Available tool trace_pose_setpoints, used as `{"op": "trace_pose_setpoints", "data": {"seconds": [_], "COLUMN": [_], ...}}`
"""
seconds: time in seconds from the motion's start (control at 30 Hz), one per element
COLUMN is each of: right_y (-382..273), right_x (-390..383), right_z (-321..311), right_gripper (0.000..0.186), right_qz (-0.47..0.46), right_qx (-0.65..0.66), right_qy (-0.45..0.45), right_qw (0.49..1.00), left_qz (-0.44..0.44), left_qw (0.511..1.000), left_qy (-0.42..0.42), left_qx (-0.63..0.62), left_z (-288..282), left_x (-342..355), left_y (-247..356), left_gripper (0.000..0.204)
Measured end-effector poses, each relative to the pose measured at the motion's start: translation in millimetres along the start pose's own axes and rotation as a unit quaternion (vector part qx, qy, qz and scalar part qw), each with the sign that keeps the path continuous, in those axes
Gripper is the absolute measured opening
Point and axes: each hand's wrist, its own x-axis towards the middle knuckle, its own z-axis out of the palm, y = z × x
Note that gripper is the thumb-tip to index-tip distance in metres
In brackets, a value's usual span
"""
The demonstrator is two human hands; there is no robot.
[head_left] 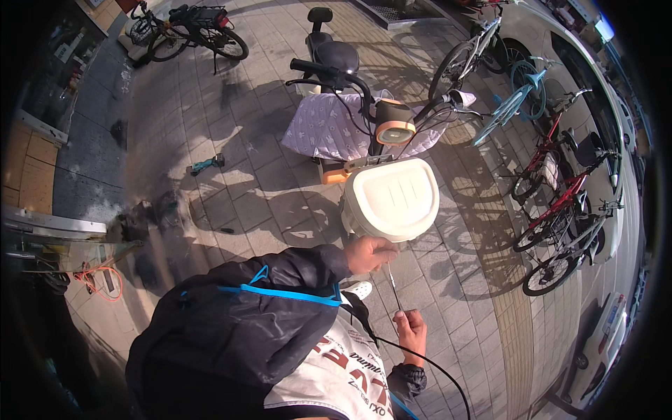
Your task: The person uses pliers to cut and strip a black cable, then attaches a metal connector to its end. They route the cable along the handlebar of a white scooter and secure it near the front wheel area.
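Note:
My left hand (367, 253), pinched on the thin cable (393, 283), is just below a cream plastic basket with a lid (388, 194) at the front of the electric scooter. Lower right, my right hand (410, 334) grips the same cable, whose black length (441, 371) loops down past it. The scooter has black handlebars, an orange-rimmed headlamp (395, 135) and a black seat (334, 54), with a lilac quilted cover (315, 124) draped over it.
A dark bicycle (217, 42) stands back left by a shopfront. Several bicycles (549, 217) line the right side beside parked cars (598, 350). A teal tool (208, 164) lies on the paving left of the scooter. An orange cord (101, 276) lies at lower left.

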Motion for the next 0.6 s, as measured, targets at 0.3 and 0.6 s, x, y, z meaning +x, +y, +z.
{"op": "trace_pose_setpoints", "data": {"seconds": [0.3,0.6], "right_y": [-86.6,-136.9], "right_x": [149.3,197.7], "right_z": [-28.1,-11.3], "right_gripper": [0.03,0.023], "right_qz": [0.046,0.037], "right_qx": [0.244,0.234], "right_qy": [-0.294,-0.35], "right_qw": [0.923,0.906], "left_qz": [0.127,0.169], "left_qw": [0.986,0.944], "left_qy": [0.093,0.28], "left_qx": [0.052,0.046], "left_z": [27.3,5.6], "left_x": [14.9,9.7], "left_y": [50.8,105.5], "left_gripper": [0.023,0.017]}}
